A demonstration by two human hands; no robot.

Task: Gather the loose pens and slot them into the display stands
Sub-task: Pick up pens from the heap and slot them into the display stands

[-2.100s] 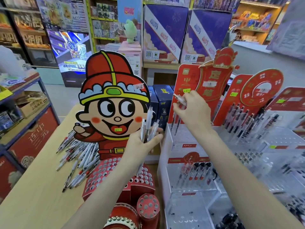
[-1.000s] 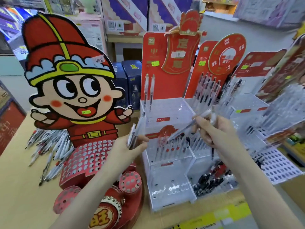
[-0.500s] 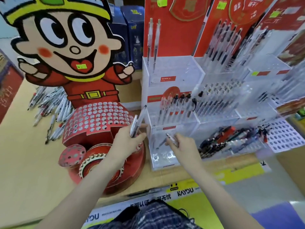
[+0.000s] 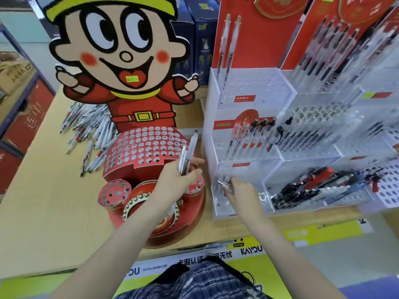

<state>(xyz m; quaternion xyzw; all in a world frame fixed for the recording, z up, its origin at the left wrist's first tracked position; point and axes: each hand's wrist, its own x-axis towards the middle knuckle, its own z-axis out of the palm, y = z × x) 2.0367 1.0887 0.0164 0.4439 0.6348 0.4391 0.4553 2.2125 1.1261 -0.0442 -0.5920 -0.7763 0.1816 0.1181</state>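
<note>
Pens (image 4: 187, 155) bunched in left hand (image 4: 177, 180) as ready stock; right hand (image 4: 239, 190) fingers pinch one pen (image 4: 223, 184), feeding clear stand's (image 4: 248, 167) bottom tier.

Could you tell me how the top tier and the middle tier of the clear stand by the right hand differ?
The top tier holds only two pens, at its back left corner; the middle tier holds a fuller row of pens. The top tier's pens stand against the red backboard, while the middle tier's have red labels and dark caps. Both are clear plastic with small holes and a red label strip.
</note>
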